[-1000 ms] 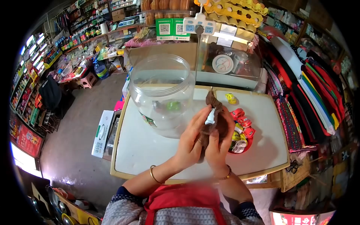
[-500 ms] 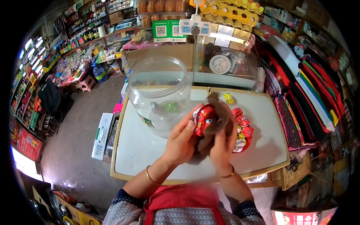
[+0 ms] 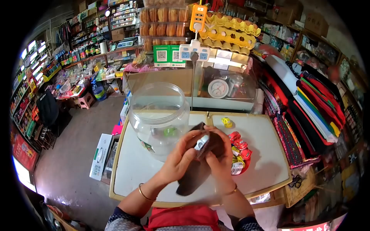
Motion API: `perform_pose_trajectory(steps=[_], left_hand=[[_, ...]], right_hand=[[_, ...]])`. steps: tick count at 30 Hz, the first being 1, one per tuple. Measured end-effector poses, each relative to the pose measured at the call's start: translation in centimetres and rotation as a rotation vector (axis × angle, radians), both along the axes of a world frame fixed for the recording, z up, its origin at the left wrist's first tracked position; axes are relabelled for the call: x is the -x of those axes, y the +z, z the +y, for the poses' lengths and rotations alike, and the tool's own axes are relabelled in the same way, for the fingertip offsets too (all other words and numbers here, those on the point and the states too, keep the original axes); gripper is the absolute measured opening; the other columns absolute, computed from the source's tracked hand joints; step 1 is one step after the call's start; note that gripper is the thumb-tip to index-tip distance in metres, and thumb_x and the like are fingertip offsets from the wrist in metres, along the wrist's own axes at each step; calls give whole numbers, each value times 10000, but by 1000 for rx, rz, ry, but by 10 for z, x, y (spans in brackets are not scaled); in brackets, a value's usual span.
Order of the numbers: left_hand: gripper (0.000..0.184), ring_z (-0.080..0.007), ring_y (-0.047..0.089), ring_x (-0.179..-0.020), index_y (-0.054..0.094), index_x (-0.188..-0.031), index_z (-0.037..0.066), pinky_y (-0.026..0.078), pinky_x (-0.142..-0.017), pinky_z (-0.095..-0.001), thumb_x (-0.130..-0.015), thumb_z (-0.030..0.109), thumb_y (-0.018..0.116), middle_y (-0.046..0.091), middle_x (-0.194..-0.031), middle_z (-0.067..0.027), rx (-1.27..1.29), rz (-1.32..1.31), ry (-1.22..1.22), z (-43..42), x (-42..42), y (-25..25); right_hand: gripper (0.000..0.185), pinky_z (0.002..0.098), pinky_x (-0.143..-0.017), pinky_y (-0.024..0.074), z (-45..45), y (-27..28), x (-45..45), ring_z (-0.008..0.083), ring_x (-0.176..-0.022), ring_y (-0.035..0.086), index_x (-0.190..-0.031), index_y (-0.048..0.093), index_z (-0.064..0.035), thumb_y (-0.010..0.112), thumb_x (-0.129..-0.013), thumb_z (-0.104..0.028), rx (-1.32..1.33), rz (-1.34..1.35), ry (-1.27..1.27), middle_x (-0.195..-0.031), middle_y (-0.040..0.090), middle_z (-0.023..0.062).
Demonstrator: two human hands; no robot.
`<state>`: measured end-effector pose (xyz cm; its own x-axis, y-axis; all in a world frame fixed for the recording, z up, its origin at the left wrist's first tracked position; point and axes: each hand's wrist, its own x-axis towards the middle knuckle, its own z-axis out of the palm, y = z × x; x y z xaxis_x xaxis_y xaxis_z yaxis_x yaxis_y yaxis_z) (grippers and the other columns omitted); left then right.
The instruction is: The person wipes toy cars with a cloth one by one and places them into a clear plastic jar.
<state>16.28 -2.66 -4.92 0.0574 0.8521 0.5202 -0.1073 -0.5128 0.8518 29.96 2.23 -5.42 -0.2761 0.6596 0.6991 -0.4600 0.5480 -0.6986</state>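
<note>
Change in the last 0.5 s: the toy car has been turned; its red side is out of view, a pale face shows. Reads as handling moved on to another face of the same car. Car sits between the 2 hands, above the counter.

Left hand: grip closed about the car, fingers curled. Right hand: grip bunched closed on the brown cloth, pressed against the car.

Cloth soft, matte, a limp flap hanging. Jar clear, round-bellied, ridged at the neck, hard plastic by its look. Glossy red cars heaped right; 1 yellow piece apart.
</note>
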Motion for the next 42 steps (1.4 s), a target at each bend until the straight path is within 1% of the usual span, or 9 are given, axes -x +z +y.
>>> perform_pose_trajectory(steps=[4,8,15,18,21,24,35,39,42], left_hand=[[308,-131,477,-1067,459,-1184,-9,409,-896,-278,-998,225,384,512,-1162,-75,48,-80,152,6,-8,-4],[332,-283,521,-975,469,-1186,14,436,-857,-354,-891,148,541,474,-1156,-176,-269,383,507,10,-12,-5],[578,-337,476,-966,421,-1262,20,429,-832,-373,-753,55,691,465,-1093,-181,-266,533,404,3,12,22],[763,-326,476,-931,349,-1326,-5,433,-806,-368,-664,-23,727,490,-1080,-165,-265,577,435,5,21,28],[890,-325,484,-944,292,-1380,-14,445,-830,-388,-593,-53,705,523,-1083,-150,-365,814,567,3,27,38],[860,-338,482,-966,303,-1375,-14,440,-851,-389,-612,-42,699,529,-1079,-154,-645,971,540,10,33,40],[417,-326,579,-975,482,-1231,-10,457,-848,-377,-843,96,590,566,-1147,-196,-189,801,722,66,114,62],[376,-398,574,-945,512,-1171,-19,462,-808,-421,-829,115,596,607,-961,-240,-84,893,706,71,119,51],[406,-347,584,-1014,517,-1207,4,460,-854,-386,-830,128,605,595,-1092,-214,80,830,683,70,115,53]], right_hand=[[362,250,-909,415,3,3,9,128,-1049,526,-1244,435,-1,531,-905,-82,95,92,-12,-1196,544,84],[193,242,-827,442,-1,18,17,119,-883,559,-1109,507,-8,502,-951,-119,204,147,-346,-983,603,55],[256,327,-935,418,11,6,3,209,-1071,548,-1152,507,9,489,-951,-149,404,327,185,-1139,582,133],[445,363,-961,417,18,29,-7,307,-1159,508,-1209,517,-20,663,-798,-109,-436,-400,-276,-1234,532,160],[448,386,-898,457,12,44,1,365,-1070,536,-1190,523,-30,658,-765,-77,-529,-573,-420,-1169,553,169],[427,389,-854,473,15,57,0,366,-1025,559,-1187,518,-33,642,-782,-80,-262,-710,-299,-1129,565,172],[376,379,-855,449,115,85,94,391,-1012,580,-1096,547,79,501,-919,-250,-26,-555,-24,-1045,601,279],[415,422,-833,442,127,67,112,435,-971,561,-1047,545,85,479,-926,-307,-160,-670,-174,-1012,586,305],[415,419,-823,442,129,62,105,448,-966,549,-1034,548,75,458,-935,-318,-122,-559,-189,-1006,585,298]])
